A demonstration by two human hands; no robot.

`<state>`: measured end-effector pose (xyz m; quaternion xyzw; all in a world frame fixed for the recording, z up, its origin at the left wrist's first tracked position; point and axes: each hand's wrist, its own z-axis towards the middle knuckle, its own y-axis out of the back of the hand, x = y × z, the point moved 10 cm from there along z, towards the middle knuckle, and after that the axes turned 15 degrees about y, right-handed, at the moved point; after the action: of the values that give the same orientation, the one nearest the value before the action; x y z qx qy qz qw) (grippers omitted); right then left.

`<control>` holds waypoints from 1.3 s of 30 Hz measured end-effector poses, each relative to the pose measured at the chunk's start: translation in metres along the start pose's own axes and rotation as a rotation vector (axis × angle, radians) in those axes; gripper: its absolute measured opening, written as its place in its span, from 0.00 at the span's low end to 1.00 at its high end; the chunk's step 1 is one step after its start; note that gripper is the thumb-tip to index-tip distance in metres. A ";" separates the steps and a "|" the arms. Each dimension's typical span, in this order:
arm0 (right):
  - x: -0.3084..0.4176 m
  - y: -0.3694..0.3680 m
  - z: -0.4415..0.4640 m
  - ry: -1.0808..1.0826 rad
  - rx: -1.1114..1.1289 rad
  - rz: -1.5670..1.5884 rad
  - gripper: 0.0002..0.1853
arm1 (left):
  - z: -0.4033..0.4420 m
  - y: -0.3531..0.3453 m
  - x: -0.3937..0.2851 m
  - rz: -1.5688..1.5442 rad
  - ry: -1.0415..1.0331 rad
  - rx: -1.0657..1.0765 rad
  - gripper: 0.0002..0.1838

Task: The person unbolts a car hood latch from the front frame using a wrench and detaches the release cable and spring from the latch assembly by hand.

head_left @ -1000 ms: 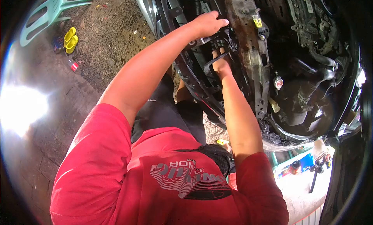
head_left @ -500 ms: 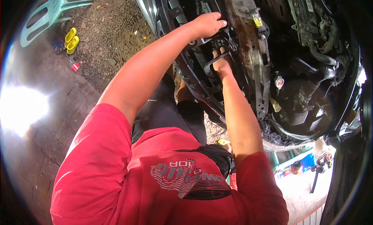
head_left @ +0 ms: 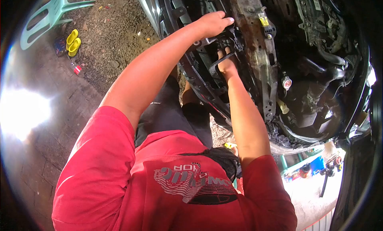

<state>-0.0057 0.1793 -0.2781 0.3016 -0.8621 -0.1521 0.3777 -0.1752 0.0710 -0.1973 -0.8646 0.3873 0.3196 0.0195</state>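
My left hand (head_left: 215, 24) lies over the front frame of a car, its fingers curled down at the dark parts beside the rusty metal crossmember (head_left: 255, 39). Whatever those fingers grip is hidden beneath them. Lower down, my right hand (head_left: 227, 66) reaches into the gap between the black bumper frame (head_left: 195, 77) and the crossmember. Two of its fingers show, bent in against dark parts; their tips and anything they hold are out of sight. A thin black bent bar (head_left: 218, 63) passes close beside this hand.
The open engine bay, with a radiator cap (head_left: 286, 83) and black hoses (head_left: 331, 73), lies to the right. Left on the ground are yellow clogs (head_left: 73, 43), a bottle (head_left: 76, 67) and a pale green plastic chair (head_left: 50, 15). Bottles and tools (head_left: 315, 167) stand at lower right.
My left hand has shifted very slightly, its fingertips drawn a little upward. The right hand stays in the same gap with hardly any movement.
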 end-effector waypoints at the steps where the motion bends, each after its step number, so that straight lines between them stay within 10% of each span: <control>1: 0.001 0.001 -0.001 -0.012 0.004 0.006 0.38 | 0.002 -0.002 0.002 0.001 -0.001 0.001 0.34; 39: 0.056 0.085 -0.133 0.078 -0.082 0.328 0.06 | 0.026 -0.010 0.020 -0.078 0.038 0.082 0.34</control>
<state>0.0287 0.2050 -0.1159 0.1467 -0.8776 -0.1116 0.4425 -0.1723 0.0715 -0.2311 -0.8835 0.3663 0.2859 0.0600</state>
